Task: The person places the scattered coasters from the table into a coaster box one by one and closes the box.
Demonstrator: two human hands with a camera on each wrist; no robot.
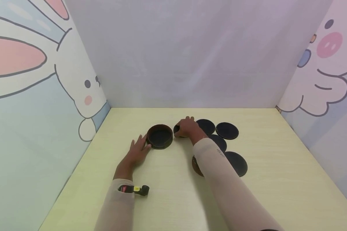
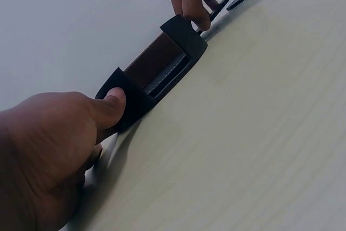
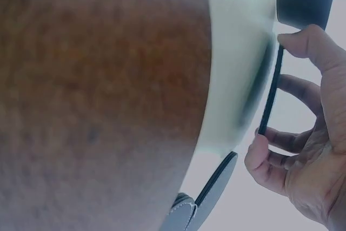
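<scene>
Fingers of the left hand (image 1: 137, 152) lie spread and loosely extended against a round, black-and-brown, leather-look holder (image 1: 162, 145) at the middle left of the pale wooden tabletop (image 1: 162, 199), the thumb touching its wall. Fingers of the right hand (image 1: 187, 127) pinch a thin, round, black coaster (image 3: 271, 90) by its edges, just beside the holder. Print on the right sleeve (image 1: 234, 183) and a yellow label (image 1: 137, 188) on the black wrist strap (image 1: 129, 189) are too small to read. One holder and six coasters show overhead: one pinched, five on the tabletop, one of these brownish and partly hidden by the sleeve. Only the left wrist view reveals the holder's cut-out side and pale stitching; the right wrist view shows the pinched coaster edge-on.
</scene>
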